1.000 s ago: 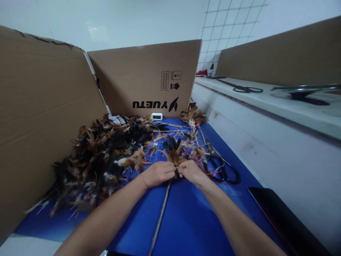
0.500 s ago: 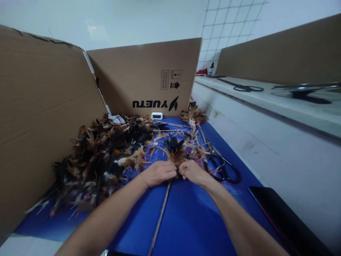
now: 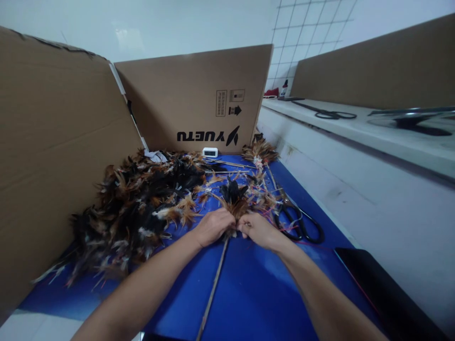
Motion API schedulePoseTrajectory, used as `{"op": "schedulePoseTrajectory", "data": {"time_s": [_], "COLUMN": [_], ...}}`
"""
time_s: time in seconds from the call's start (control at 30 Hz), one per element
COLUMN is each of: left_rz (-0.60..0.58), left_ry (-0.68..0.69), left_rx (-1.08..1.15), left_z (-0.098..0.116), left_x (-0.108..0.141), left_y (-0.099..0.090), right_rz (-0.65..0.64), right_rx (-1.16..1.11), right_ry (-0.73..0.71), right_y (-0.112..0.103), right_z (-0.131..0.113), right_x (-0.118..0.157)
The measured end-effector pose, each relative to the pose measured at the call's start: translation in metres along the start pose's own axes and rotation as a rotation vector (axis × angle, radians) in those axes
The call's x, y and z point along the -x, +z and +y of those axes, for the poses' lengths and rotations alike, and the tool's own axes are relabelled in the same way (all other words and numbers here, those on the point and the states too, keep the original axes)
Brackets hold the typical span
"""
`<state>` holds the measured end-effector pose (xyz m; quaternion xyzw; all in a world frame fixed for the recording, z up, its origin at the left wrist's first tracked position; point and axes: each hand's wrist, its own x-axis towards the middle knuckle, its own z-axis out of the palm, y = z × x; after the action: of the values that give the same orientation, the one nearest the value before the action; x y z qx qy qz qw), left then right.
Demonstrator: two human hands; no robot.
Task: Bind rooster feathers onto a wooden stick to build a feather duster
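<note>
A bundle of brown and black feathers [image 3: 233,196] stands at the far end of a thin stick [image 3: 213,293] on the blue table top. My left hand [image 3: 217,225] is closed round the base of the bundle, where the stick meets the feathers. Close against it, my right hand [image 3: 256,229] is closed in a pinch at the same base; whatever lies between its fingertips is too small to make out. Beyond and to the right of my hands are loose feather tufts and pink threads.
A large feather pile [image 3: 142,208] covers the left side. Black-handled scissors [image 3: 300,225] lie right of my hands, a dark flat object [image 3: 380,289] nearer. Behind stand a white digital device [image 3: 210,152], another feather bundle [image 3: 260,150] and cardboard panels [image 3: 159,104]. A ledge [image 3: 341,123] runs along the right.
My left hand has turned slightly at the base of the feathers, its fingers tucked further in. My right hand stays pinched beside it. The view has shifted slightly.
</note>
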<state>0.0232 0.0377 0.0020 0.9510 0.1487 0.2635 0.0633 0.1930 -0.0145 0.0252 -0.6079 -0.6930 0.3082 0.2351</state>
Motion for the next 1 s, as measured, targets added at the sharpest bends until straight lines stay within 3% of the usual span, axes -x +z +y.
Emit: {"op": "schedulePoseTrajectory", "data": {"time_s": [0.27, 0.5, 0.8, 1.0], "left_rz": [0.063, 0.057, 0.070, 0.081], "left_ry": [-0.018, -0.160, -0.005, 0.008], "left_rx": [0.043, 0.060, 0.038, 0.010], "left_z": [-0.003, -0.003, -0.005, -0.006], "left_x": [0.000, 0.002, 0.001, 0.001], "left_y": [0.003, 0.005, 0.004, 0.005], "right_rz": [0.013, 0.016, 0.073, 0.117], "right_rx": [-0.042, -0.022, -0.037, -0.089], "right_ry": [0.007, 0.026, 0.057, 0.102], "right_y": [0.005, 0.001, -0.001, 0.005], "right_z": [0.009, 0.005, -0.010, -0.009], "right_x": [-0.003, 0.000, 0.004, 0.001]}}
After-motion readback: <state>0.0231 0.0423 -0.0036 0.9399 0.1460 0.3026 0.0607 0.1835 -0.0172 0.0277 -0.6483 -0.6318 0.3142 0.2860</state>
